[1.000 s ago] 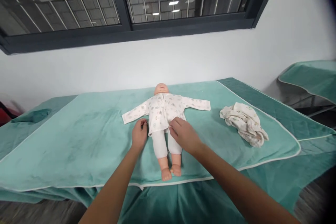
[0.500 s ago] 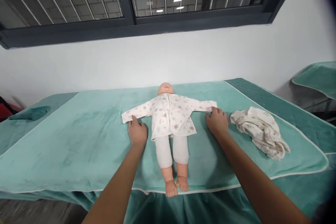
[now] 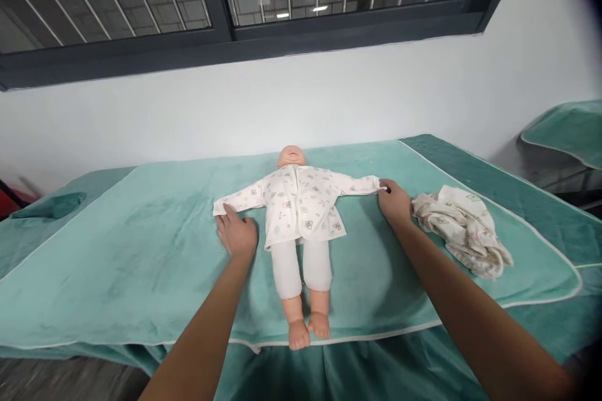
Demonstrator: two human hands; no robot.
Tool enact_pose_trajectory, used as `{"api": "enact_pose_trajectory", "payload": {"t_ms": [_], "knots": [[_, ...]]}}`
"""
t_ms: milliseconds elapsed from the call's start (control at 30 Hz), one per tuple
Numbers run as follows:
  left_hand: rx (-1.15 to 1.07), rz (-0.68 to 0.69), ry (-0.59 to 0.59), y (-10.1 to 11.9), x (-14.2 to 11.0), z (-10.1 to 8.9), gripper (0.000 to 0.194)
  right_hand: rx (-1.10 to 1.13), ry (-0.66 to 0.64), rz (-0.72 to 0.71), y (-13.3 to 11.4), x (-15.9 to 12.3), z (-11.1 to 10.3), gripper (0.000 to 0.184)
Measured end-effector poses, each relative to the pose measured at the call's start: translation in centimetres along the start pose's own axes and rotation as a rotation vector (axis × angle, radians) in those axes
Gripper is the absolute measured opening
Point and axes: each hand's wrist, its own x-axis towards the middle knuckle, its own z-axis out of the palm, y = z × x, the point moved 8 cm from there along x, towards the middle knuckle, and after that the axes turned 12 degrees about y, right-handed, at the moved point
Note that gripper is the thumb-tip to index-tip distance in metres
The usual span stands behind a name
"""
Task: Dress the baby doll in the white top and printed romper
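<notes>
A baby doll (image 3: 292,155) lies on its back, head toward the wall, on a pale green mat (image 3: 155,250). It wears a white printed baby shirt (image 3: 282,207) with both sleeves stretched out sideways; its lower legs and feet are bare. At the end of the left-hand sleeve, my left hand (image 3: 239,233) rests with fingers apart, fingertips touching the cuff. My right hand (image 3: 395,202) is closed, pinching the cuff of the other sleeve (image 3: 360,185) between thumb and fingers. The doll's hands are hidden inside the sleeves.
A crumpled printed white cloth (image 3: 463,229) lies on the mat, right of my right hand. Behind the bed stands a white wall (image 3: 197,116) below a dark-framed barred window (image 3: 301,37). Another green padded surface (image 3: 569,131) is at the far right.
My right hand has closed on the sleeve cuff, which is now gathered at its end. My left fingers have spread along the other cuff. The view has shifted slightly.
</notes>
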Motion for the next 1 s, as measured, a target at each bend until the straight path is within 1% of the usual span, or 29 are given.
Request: {"api": "enact_pose_trajectory", "payload": {"t_ms": [100, 233, 400, 533, 700, 833, 1000], "knots": [[0.049, 0.01, 0.006, -0.1, 0.2, 0.4, 0.071, 0.048, 0.001, 0.038, 0.7, 1.2, 0.5, 0.044], [0.075, 0.001, -0.001, -0.2, 0.5, 0.6, 0.07, 0.105, -0.005, 0.045, 1.1, 2.8, 1.3, 0.048], [0.08, 0.001, 0.017, -0.1, 0.5, 0.4, 0.069, 0.217, -0.043, -0.005, 0.9, 4.2, 2.0, 0.033], [0.078, 0.015, 0.034, 0.0, 0.4, 0.3, 0.068, 0.361, 0.015, -0.016, 0.9, 5.2, 1.8, 0.029], [0.057, 0.024, 0.029, 0.0, 0.3, 0.2, 0.068, 0.492, 0.101, 0.024, 1.9, 6.0, 1.6, 0.036], [0.009, -0.012, 0.047, -0.1, 0.4, -0.2, 0.072, 0.489, 0.121, -0.001, 2.1, 6.0, 1.7, 0.035], [-0.004, -0.065, 0.057, -0.4, 0.5, -0.6, 0.074, 0.335, 0.114, -0.067, 1.5, 5.3, 1.7, 0.026]]}}
